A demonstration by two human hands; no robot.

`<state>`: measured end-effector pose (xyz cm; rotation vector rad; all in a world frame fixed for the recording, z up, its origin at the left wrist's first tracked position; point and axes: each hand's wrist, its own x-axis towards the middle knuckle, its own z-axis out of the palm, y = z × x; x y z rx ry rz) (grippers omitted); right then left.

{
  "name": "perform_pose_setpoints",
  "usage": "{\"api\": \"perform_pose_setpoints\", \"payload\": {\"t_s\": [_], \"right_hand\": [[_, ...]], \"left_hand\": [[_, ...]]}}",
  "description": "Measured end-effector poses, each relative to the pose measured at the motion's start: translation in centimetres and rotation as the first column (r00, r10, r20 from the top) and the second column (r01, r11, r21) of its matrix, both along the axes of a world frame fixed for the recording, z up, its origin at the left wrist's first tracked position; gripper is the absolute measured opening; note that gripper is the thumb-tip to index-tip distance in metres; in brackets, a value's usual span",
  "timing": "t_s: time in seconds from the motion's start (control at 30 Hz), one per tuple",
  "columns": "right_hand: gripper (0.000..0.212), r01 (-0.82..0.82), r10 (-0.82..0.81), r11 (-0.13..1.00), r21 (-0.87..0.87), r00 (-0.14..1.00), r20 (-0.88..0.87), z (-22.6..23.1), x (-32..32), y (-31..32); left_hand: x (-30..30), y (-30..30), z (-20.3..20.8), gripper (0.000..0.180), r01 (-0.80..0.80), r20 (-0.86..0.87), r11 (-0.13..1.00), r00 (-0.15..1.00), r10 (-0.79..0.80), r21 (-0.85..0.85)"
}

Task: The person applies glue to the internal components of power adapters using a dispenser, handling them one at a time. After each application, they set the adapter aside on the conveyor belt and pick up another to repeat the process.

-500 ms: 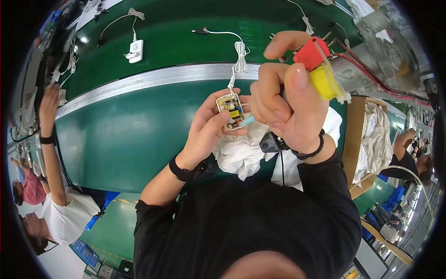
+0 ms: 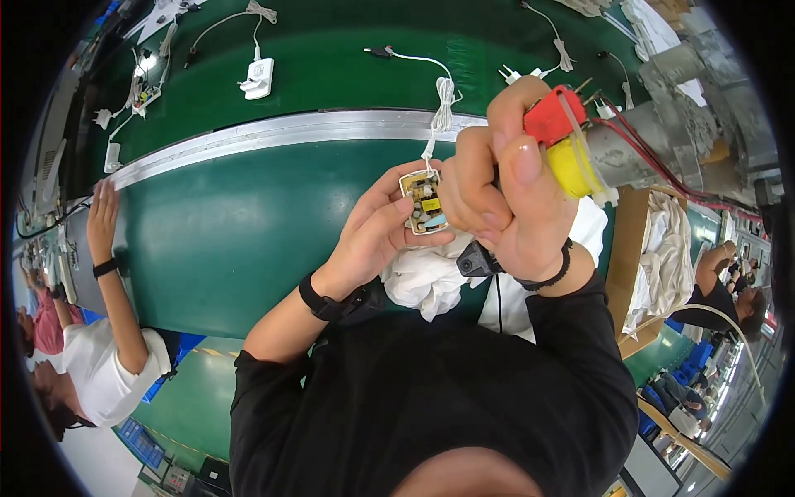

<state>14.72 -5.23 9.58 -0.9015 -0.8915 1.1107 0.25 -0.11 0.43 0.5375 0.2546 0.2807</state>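
My left hand (image 2: 373,224) grips an open power adapter (image 2: 425,195), a white shell with its circuit board and yellow part showing. The adapter's white bundled cable (image 2: 443,108) runs away over the metal rail. My right hand (image 2: 522,199) is wrapped round a glue dispenser; its thick grey barrel (image 2: 629,141) enters from the upper right, with a red switch (image 2: 551,116) and yellow tape above my fingers. Its pale blue tapered nozzle (image 2: 436,221) points at the near end of the board; whether it touches I cannot tell. My fingers hide the dispenser's middle.
Crumpled white cloth (image 2: 422,277) and a small black camera (image 2: 478,260) lie below my hands. Beyond the metal rail (image 2: 273,135), a white adapter (image 2: 258,79) and several cabled ones lie on the green belt. A cardboard box (image 2: 627,248) stands right. A co-worker's hand (image 2: 103,217) is at left.
The adapter in my left hand has shifted right, and the nozzle sits further over its board. Adapters beyond the rail have moved right. The co-worker's hand has drawn back nearer.
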Motion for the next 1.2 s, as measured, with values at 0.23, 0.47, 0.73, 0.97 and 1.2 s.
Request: {"api": "perform_pose_setpoints", "payload": {"t_s": [0.23,0.47,0.73,0.97,1.2], "right_hand": [[0.046,0.054,-0.055,0.998,0.024,0.998,0.025,0.1,0.2,0.0],[0.043,0.118,-0.125,0.991,-0.059,0.983,-0.134,0.8,0.5,-0.9],[0.045,0.164,-0.179,0.967,-0.197,0.982,-0.062,-0.5,-0.3,-1.9],[0.044,0.123,-0.147,0.961,-0.248,0.986,-0.080,-0.7,-1.4,-2.2],[0.043,0.087,-0.102,0.964,-0.252,0.994,-0.049,-1.2,-0.2,-2.4]], "left_hand": [[0.0,-0.1,0.0,0.045,-0.002,-0.015,1.000,1.000,0.002,-0.013],[2.4,2.1,-0.2,0.039,0.052,-0.092,0.990,0.995,-0.040,0.133],[13.2,9.1,0.0,0.039,-0.294,0.204,0.238,0.918,0.340,0.926],[9.9,7.0,-13.7,0.038,0.536,-0.337,-0.288,0.781,0.526,0.794],[4.9,10.0,-7.4,0.042,0.477,0.072,-0.493,0.662,0.746,0.728]]}}
